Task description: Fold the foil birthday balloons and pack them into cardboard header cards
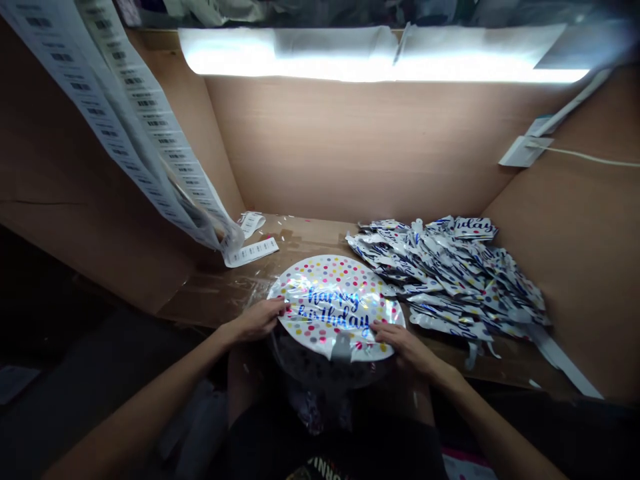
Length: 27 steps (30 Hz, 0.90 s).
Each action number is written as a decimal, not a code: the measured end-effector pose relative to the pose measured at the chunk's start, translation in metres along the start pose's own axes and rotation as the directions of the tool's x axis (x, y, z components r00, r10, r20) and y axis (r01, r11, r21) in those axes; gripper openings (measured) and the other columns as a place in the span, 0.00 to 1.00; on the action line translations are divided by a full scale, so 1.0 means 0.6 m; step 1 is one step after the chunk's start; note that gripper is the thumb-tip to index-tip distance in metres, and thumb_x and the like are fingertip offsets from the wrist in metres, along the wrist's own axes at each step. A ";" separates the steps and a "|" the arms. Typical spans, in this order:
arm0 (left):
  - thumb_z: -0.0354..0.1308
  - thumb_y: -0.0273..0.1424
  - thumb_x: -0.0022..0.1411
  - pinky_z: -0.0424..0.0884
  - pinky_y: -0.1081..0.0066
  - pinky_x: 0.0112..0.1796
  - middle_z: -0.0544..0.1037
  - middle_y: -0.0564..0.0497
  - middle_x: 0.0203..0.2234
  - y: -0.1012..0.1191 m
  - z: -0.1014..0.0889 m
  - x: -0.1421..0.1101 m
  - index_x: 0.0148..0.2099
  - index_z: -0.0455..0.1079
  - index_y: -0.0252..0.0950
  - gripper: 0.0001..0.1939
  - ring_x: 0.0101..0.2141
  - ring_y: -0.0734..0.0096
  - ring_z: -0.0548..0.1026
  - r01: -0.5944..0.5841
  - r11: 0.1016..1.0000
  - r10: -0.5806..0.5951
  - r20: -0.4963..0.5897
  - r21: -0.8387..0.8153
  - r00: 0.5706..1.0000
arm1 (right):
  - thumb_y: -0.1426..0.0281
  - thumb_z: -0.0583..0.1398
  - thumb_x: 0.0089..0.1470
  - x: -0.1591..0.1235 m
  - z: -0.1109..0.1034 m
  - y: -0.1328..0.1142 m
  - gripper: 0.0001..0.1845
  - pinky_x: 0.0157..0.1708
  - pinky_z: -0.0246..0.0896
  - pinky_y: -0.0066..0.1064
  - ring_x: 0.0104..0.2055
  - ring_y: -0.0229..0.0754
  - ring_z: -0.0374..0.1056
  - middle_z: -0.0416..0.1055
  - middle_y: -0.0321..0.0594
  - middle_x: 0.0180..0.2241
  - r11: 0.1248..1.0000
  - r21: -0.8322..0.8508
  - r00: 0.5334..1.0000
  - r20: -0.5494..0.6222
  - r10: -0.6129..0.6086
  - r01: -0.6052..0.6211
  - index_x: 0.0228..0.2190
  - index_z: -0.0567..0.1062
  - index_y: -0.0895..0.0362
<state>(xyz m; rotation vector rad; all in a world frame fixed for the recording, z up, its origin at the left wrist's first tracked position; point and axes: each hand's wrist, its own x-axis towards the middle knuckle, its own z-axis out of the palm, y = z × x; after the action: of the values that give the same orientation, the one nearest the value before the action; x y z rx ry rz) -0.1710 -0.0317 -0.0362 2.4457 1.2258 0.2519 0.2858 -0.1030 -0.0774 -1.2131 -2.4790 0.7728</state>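
A flat white foil balloon [335, 283] with colored dots and blue "happy birthday" lettering lies spread in front of me, over the near edge of the cardboard surface. My left hand [260, 319] grips its left rim, fingertips bent onto the foil. On the lower right rim, my right hand [400, 337] pinches the foil between thumb and fingers. A greyish tab shows at the balloon's bottom edge. To its right lies a heap of folded foil balloons [450, 267] with the same print.
Long strips of barcode labels [160, 133] hang at the left, their ends resting on the cardboard surface [305, 233]. Cardboard walls [350, 147] enclose the back and sides. A bright tube light [325, 60] crosses the top. A white strip [565, 363] lies right of the heap.
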 end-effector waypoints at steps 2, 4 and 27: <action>0.47 0.33 0.70 0.73 0.66 0.47 0.82 0.48 0.43 -0.006 -0.013 0.037 0.48 0.72 0.40 0.13 0.44 0.61 0.80 0.212 0.976 -0.213 -0.010 -0.038 0.977 | 0.73 0.54 0.53 0.024 -0.009 0.020 0.17 0.54 0.65 0.40 0.52 0.53 0.73 0.80 0.46 0.47 0.979 0.110 0.980 -0.088 0.180 -0.170 0.40 0.80 0.56; 0.42 0.35 0.73 0.73 0.66 0.43 0.82 0.45 0.40 -0.016 -0.028 0.090 0.47 0.71 0.37 0.17 0.41 0.59 0.80 0.377 0.926 -0.378 -0.041 -0.029 0.925 | 0.68 0.52 0.59 0.065 -0.031 0.044 0.16 0.41 0.68 0.34 0.40 0.49 0.74 0.80 0.43 0.36 0.908 0.155 0.897 -0.157 0.413 -0.390 0.35 0.79 0.58; 0.40 0.51 0.75 0.43 0.36 0.67 0.54 0.45 0.74 -0.005 0.070 0.197 0.74 0.55 0.45 0.33 0.73 0.42 0.47 0.314 0.934 -0.302 -0.092 0.169 0.949 | 0.75 0.48 0.68 0.100 -0.029 0.002 0.16 0.43 0.70 0.44 0.44 0.59 0.79 0.79 0.60 0.39 0.551 -0.298 0.625 -0.424 0.655 -0.780 0.51 0.71 0.63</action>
<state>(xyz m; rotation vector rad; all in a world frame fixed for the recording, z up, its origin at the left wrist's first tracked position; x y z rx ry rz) -0.0884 0.0534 -0.0772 2.3600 1.7058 0.1355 0.2579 -0.0488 -0.0629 -2.4298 -1.9086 0.1017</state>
